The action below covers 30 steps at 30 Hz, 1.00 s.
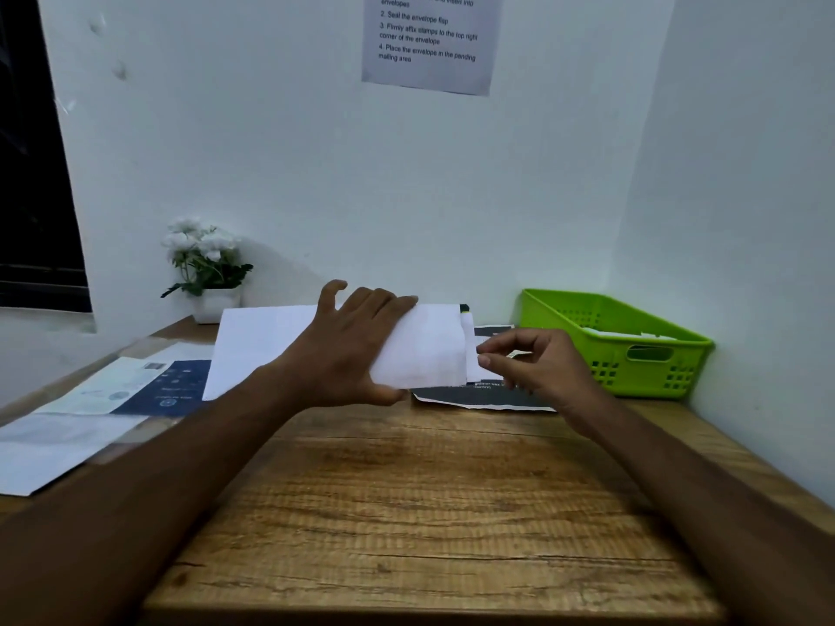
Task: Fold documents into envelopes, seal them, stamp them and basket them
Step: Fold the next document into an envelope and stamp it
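Left hand grips envelope to steady it; right hand pinches folded document at envelope's 3 o'clock mouth, apparently for insertion.

Left hand grips a white envelope while right hand pinches a paper at its open end

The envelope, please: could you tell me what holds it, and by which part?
The left hand grips the envelope around its left end; the right hand pinches the paper sticking out of its right end.
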Available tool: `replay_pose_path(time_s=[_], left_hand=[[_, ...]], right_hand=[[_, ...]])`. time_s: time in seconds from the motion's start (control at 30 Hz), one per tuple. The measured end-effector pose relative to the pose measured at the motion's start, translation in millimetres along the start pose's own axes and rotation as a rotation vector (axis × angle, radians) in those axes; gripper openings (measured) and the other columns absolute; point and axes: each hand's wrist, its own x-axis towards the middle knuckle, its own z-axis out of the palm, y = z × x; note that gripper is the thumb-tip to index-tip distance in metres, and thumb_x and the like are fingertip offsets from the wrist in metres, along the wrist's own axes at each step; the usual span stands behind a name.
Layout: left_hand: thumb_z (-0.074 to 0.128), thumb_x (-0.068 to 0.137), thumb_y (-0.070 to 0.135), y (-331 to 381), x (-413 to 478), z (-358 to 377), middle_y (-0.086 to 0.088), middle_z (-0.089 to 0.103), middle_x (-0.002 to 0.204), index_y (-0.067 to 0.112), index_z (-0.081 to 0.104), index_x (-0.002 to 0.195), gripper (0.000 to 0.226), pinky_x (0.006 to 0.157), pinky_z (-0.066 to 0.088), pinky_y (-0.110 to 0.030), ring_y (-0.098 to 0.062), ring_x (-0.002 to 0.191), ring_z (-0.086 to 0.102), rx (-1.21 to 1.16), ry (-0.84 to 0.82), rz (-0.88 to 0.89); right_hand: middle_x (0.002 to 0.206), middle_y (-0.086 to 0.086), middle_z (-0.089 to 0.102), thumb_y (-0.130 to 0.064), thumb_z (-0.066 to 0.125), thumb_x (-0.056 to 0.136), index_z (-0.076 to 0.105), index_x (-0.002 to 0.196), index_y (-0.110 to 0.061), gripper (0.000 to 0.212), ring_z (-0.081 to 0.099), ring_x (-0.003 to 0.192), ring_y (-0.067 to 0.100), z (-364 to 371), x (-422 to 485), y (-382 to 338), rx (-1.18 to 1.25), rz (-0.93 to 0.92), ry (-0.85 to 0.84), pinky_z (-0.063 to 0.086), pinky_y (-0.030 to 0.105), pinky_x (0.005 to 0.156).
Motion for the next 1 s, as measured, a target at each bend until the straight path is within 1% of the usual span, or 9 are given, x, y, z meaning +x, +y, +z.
replay_pose_path(time_s=[0.13,0.23,0.3,0.4,0.53,0.6,0.7,0.83,1.0], left_hand=[[0.055,0.065,0.074,8.5,1.7,2.6,0.002,0.043,0.134,0.022,0.029,0.143,0.098,0.110,0.014,-0.045,-0.013,0.121,0.036,-0.074,-0.008,-0.009],[0.058,0.065,0.074,13.1,2.5,5.3,0.003,0.043,0.134,0.023,0.028,0.143,0.098,0.109,0.017,-0.045,-0.012,0.120,0.033,-0.128,-0.007,-0.023],[0.058,0.064,0.074,13.6,2.7,6.6,0.003,0.043,0.134,0.023,0.028,0.143,0.099,0.108,0.019,-0.045,-0.013,0.120,0.035,-0.133,-0.005,-0.026],[0.057,0.063,0.074,12.7,2.6,5.4,0.003,0.042,0.133,0.024,0.025,0.145,0.101,0.106,0.022,-0.043,-0.016,0.121,0.038,-0.134,-0.004,-0.045],[0.053,0.067,0.077,12.5,3.7,1.9,-0.004,0.041,0.130,0.038,0.017,0.149,0.098,0.099,0.031,-0.044,-0.021,0.117,0.037,-0.091,0.008,-0.029],[0.052,0.069,0.076,12.5,3.9,1.8,-0.007,0.040,0.130,0.043,0.017,0.148,0.092,0.096,0.034,-0.045,-0.023,0.116,0.037,-0.052,0.020,0.008],[0.050,0.071,0.076,13.5,4.0,2.0,-0.008,0.037,0.133,0.045,0.013,0.149,0.091,0.096,0.034,-0.047,-0.025,0.119,0.035,0.000,0.012,0.034],[0.050,0.070,0.077,14.0,1.8,4.5,-0.008,0.032,0.137,0.043,0.011,0.150,0.095,0.095,0.033,-0.048,-0.027,0.123,0.035,0.068,-0.010,0.055],[0.047,0.070,0.078,14.2,1.8,6.3,-0.008,0.027,0.142,0.042,0.007,0.150,0.097,0.095,0.030,-0.050,-0.027,0.128,0.029,0.077,-0.045,0.062]], right_hand=[[0.068,-0.004,0.070,-0.008,0.079,0.078,0.076,0.073,-0.025,0.018,0.046,0.045,0.002,5.4,-0.2,-0.7,-0.005,-0.054,-0.021,0.038,0.016,0.044],[0.064,-0.002,0.069,-0.002,0.076,0.079,0.075,0.067,-0.030,0.030,0.047,0.048,0.009,8.2,1.4,3.6,-0.011,-0.103,-0.017,0.036,0.015,0.045],[0.065,0.002,0.070,0.000,0.075,0.080,0.076,0.066,-0.032,0.035,0.053,0.056,0.014,9.0,2.8,6.4,-0.018,-0.115,-0.022,0.040,0.018,0.050],[0.066,0.003,0.063,-0.006,0.076,0.081,0.074,0.069,-0.029,0.026,0.053,0.056,0.014,9.7,3.6,5.7,0.000,-0.112,0.007,0.041,0.024,0.055],[0.080,-0.003,0.063,-0.021,0.065,0.092,0.064,0.088,-0.019,0.005,0.052,0.046,0.011,11.1,2.6,2.2,0.115,0.007,0.063,0.037,0.018,0.044],[0.082,-0.007,0.065,-0.025,0.058,0.097,0.064,0.095,-0.018,0.009,0.058,0.049,0.013,11.7,1.1,1.4,0.117,0.045,0.037,0.037,0.019,0.042],[0.078,-0.006,0.065,-0.021,0.053,0.099,0.065,0.091,-0.012,0.017,0.059,0.049,0.011,11.9,0.1,-1.4,0.169,0.048,0.032,0.036,0.023,0.042],[0.080,0.000,0.068,-0.013,0.060,0.095,0.067,0.092,-0.011,0.008,0.060,0.049,0.013,11.2,1.4,-1.3,0.161,0.030,0.040,0.038,0.023,0.041],[0.077,-0.004,0.071,-0.012,0.060,0.094,0.070,0.093,-0.013,0.010,0.062,0.050,0.015,11.8,0.3,-2.4,0.175,0.025,0.035,0.040,0.023,0.041]])
